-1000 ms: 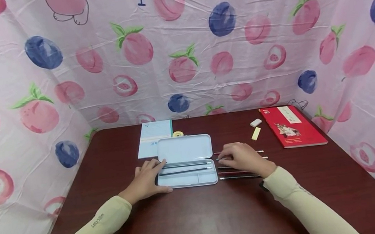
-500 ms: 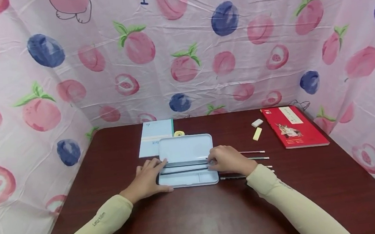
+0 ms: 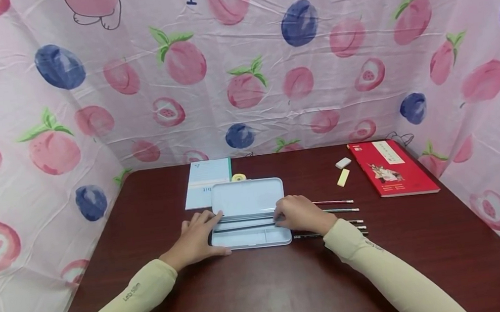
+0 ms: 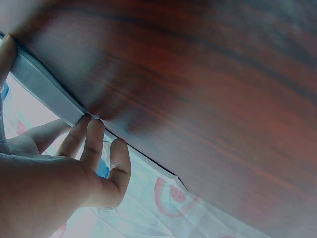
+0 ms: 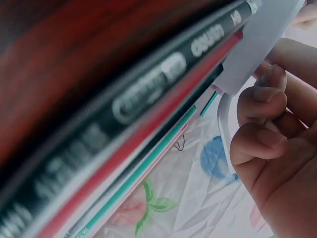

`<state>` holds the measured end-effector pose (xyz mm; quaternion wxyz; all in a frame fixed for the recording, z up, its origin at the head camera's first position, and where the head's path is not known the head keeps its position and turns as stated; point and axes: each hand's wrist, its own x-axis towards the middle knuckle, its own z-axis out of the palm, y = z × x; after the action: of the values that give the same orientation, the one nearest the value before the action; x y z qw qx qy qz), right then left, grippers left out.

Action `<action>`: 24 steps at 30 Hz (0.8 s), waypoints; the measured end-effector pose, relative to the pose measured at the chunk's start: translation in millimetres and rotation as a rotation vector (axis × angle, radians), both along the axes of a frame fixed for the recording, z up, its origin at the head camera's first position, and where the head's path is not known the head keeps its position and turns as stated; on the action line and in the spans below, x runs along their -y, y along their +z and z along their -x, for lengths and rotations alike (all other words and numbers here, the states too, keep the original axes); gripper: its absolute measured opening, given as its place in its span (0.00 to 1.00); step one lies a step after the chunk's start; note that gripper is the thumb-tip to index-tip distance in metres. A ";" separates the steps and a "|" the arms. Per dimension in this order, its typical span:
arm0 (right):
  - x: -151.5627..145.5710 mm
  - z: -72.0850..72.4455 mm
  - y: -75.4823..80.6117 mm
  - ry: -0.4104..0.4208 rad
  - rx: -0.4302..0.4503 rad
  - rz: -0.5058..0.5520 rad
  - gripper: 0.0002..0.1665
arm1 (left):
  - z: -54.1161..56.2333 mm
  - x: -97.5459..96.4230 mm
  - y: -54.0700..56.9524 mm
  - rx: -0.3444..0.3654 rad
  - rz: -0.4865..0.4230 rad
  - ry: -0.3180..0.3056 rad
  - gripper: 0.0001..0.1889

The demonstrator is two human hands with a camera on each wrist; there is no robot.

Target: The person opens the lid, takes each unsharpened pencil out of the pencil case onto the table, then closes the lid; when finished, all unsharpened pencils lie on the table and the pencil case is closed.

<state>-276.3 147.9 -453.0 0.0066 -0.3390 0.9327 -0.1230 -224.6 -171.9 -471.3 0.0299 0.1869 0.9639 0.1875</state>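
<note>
A pale blue pencil case (image 3: 247, 197) lies unfolded on the table, its lid tipped back. My left hand (image 3: 194, 239) grips its left end, thumb at the front edge and fingers toward the hinge; the left wrist view shows that hand against the case's side (image 4: 44, 89). Inside the case lie several pencils (image 3: 244, 228). Over the right end, my right hand (image 3: 303, 215) has its fingertips pinched at a pencil's end, which they hide. Its curled fingers (image 5: 260, 141) show beside the case (image 5: 252, 54) in the right wrist view.
Several pencils (image 3: 340, 211) lie right of the case, partly under the right forearm. Behind are a light blue notebook (image 3: 198, 182) and a yellow tape roll (image 3: 238, 177). A white eraser (image 3: 343, 163), a yellow block (image 3: 343, 177) and a red book (image 3: 393, 169) sit at right.
My right hand has moved left, from the loose pencils beside the case to over the case's right end. The left hand keeps its grip.
</note>
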 end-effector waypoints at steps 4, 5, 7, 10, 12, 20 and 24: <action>-2.3 1.8 4.3 0.013 0.064 0.030 0.05 | 0.3 0.0 0.0 0.000 0.000 0.000 0.57; -2.9 2.4 5.3 0.014 0.084 0.038 0.05 | 0.3 0.0 -0.1 0.000 0.000 0.000 0.57; -4.1 4.6 6.3 0.013 0.122 0.051 0.05 | 0.3 0.0 0.0 -0.001 -0.002 -0.001 0.57; -4.2 7.7 7.0 0.008 0.152 0.053 0.05 | 0.0 -0.1 0.6 -0.003 -0.005 -0.002 0.57; -3.2 9.0 7.9 -0.003 0.166 0.048 0.04 | -0.3 -0.2 1.1 -0.002 -0.006 -0.003 0.57; 4.8 12.1 15.0 -0.048 0.218 0.027 0.06 | -0.9 -0.6 2.6 0.000 -0.006 0.002 0.57; 7.3 11.9 18.5 -0.060 0.233 0.020 0.06 | -0.6 -0.4 2.5 0.002 -0.007 0.002 0.57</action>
<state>-288.2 140.6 -434.5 0.1081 -0.2943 0.9341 -0.1710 -223.9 -171.4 -468.8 0.0300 0.1861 0.9633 0.1910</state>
